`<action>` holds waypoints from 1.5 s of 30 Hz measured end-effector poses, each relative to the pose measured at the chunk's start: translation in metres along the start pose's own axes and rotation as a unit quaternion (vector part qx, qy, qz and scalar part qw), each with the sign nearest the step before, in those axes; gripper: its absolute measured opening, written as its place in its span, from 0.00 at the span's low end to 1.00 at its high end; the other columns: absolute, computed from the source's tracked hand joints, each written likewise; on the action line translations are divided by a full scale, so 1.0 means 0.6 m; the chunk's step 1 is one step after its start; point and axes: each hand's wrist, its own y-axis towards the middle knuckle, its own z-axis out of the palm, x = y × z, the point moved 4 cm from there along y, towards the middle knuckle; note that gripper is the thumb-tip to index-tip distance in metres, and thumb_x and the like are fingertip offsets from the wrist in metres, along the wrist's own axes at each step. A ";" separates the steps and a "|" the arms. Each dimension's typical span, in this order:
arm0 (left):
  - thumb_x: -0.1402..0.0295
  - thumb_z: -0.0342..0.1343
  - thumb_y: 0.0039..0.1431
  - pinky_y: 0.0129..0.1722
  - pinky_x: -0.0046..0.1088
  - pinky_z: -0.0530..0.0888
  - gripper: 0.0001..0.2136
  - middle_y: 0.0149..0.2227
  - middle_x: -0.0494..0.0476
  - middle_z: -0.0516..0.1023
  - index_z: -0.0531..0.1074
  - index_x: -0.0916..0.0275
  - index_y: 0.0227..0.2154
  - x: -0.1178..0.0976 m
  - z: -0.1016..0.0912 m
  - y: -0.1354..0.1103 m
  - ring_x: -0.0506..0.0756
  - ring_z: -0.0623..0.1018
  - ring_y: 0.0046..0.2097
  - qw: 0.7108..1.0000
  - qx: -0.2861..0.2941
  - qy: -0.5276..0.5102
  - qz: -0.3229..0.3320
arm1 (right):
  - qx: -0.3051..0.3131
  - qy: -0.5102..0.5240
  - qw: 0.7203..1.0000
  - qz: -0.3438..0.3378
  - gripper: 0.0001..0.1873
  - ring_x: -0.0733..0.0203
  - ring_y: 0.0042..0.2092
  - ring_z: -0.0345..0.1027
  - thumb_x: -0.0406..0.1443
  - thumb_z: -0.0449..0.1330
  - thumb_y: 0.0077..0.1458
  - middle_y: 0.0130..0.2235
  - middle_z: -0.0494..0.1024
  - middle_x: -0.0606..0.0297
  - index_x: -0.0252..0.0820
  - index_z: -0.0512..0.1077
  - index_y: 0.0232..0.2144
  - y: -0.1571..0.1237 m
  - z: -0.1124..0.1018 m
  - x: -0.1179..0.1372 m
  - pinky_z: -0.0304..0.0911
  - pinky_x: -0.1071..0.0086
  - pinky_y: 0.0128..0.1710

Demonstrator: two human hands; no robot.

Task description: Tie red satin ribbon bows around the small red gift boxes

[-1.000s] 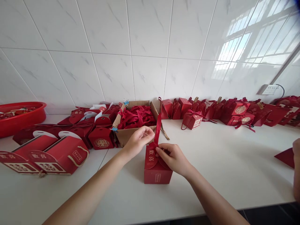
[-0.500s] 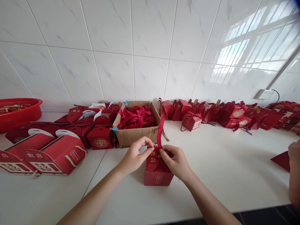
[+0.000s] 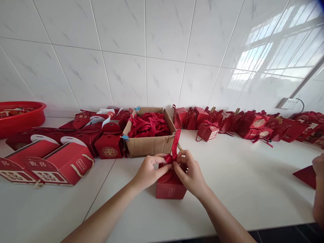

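Observation:
A small red gift box (image 3: 171, 189) stands on the white table in front of me. Red ribbon (image 3: 176, 143) rises from its top, one end sticking up. My left hand (image 3: 151, 170) pinches a loop of this ribbon between thumb and fingers at the box's upper left. On the other side, my right hand (image 3: 188, 170) is closed on the ribbon at the knot, thumb and index finger together. The fingers of both hands cover much of the box top.
Behind the box stands a cardboard carton (image 3: 152, 145) full of red ribbons. Red boxes (image 3: 108, 146) crowd the left, beside a red basin (image 3: 22, 118). Finished-looking boxes (image 3: 208, 131) line the wall at right. Another person's hand (image 3: 318, 167) holds a red piece at the right edge.
A loop of ribbon now shows between the fingers of my left hand, which has come closer to the knot. My right index finger has lifted and bent more.

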 end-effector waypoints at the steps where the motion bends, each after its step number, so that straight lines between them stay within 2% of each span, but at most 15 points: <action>1: 0.67 0.57 0.56 0.49 0.30 0.68 0.07 0.43 0.57 0.79 0.80 0.61 0.33 -0.001 0.000 0.000 0.57 0.75 0.46 1.000 0.002 -0.012 0.004 | 0.006 0.001 1.000 -0.002 0.07 0.69 0.22 0.52 0.33 0.53 0.56 0.23 0.66 0.75 0.45 0.54 0.34 0.000 0.000 0.000 0.49 0.74 0.21; 5: 0.66 0.59 0.55 0.46 0.30 0.70 0.09 0.38 0.56 0.80 0.78 0.62 0.37 0.001 -0.001 0.001 0.56 0.76 0.44 0.999 0.001 -0.052 -0.013 | 0.027 0.001 1.000 -0.015 0.09 0.69 0.21 0.51 0.32 0.52 0.56 0.23 0.66 0.76 0.46 0.53 0.35 -0.001 0.001 0.001 0.48 0.74 0.21; 7: 0.64 0.60 0.54 0.44 0.30 0.70 0.09 0.37 0.57 0.80 0.78 0.63 0.35 0.005 -0.001 0.002 0.57 0.76 0.43 0.997 -0.002 -0.066 -0.029 | 0.031 0.011 0.999 -0.020 0.09 0.69 0.22 0.52 0.32 0.52 0.56 0.24 0.66 0.75 0.46 0.53 0.36 -0.001 0.001 0.002 0.49 0.74 0.22; 11: 0.62 0.61 0.52 0.45 0.31 0.70 0.09 0.39 0.58 0.80 0.77 0.63 0.31 0.010 -0.004 0.004 0.57 0.75 0.44 0.996 -0.016 -0.072 -0.040 | 0.030 0.022 0.999 -0.020 0.07 0.68 0.24 0.55 0.33 0.51 0.58 0.26 0.70 0.72 0.46 0.55 0.38 -0.002 0.001 0.001 0.52 0.73 0.23; 15: 0.62 0.62 0.51 0.45 0.32 0.70 0.09 0.39 0.57 0.80 0.76 0.63 0.30 0.011 -0.003 0.006 0.57 0.76 0.44 0.997 -0.020 -0.065 -0.030 | 0.027 0.014 0.999 -0.019 0.06 0.68 0.24 0.55 0.33 0.50 0.59 0.27 0.71 0.71 0.46 0.56 0.39 -0.004 0.001 0.001 0.52 0.73 0.23; 21: 0.66 0.62 0.50 0.54 0.35 0.67 0.05 0.42 0.59 0.80 0.75 0.62 0.28 0.006 -0.002 0.003 0.60 0.73 0.53 0.999 -0.050 0.000 0.003 | 0.012 -0.014 0.999 -0.035 0.05 0.67 0.25 0.58 0.32 0.51 0.57 0.27 0.70 0.70 0.45 0.58 0.38 -0.003 -0.002 0.002 0.54 0.72 0.24; 24: 0.67 0.61 0.50 0.54 0.35 0.67 0.04 0.42 0.59 0.80 0.74 0.62 0.28 0.004 -0.001 0.002 0.60 0.73 0.53 0.998 -0.053 0.012 0.018 | 0.013 -0.027 0.999 -0.044 0.05 0.66 0.26 0.60 0.31 0.52 0.57 0.28 0.71 0.69 0.44 0.60 0.37 -0.002 -0.003 0.005 0.55 0.72 0.25; 32: 0.67 0.62 0.49 0.50 0.35 0.70 0.06 0.41 0.61 0.80 0.72 0.63 0.24 -0.001 -0.004 0.001 0.58 0.78 0.46 0.998 -0.060 -0.012 0.018 | 0.032 -0.005 0.999 -0.008 0.05 0.66 0.26 0.58 0.32 0.50 0.58 0.26 0.70 0.71 0.44 0.59 0.39 -0.004 -0.007 0.007 0.53 0.73 0.25; 41: 0.67 0.62 0.50 0.55 0.37 0.67 0.05 0.39 0.61 0.81 0.72 0.62 0.25 0.001 -0.002 0.003 0.60 0.72 0.55 0.998 -0.042 -0.035 0.021 | 0.039 0.027 0.999 0.009 0.04 0.67 0.25 0.54 0.31 0.47 0.58 0.27 0.68 0.72 0.45 0.57 0.37 -0.001 -0.009 -0.002 0.52 0.74 0.25; 45: 0.70 0.61 0.50 0.53 0.37 0.69 0.03 0.41 0.61 0.81 0.73 0.63 0.25 0.003 -0.002 0.001 0.60 0.75 0.52 0.998 -0.055 -0.032 0.024 | 0.029 0.037 0.999 0.014 0.04 0.67 0.25 0.55 0.31 0.47 0.57 0.26 0.67 0.72 0.45 0.57 0.36 -0.001 -0.006 0.001 0.52 0.74 0.24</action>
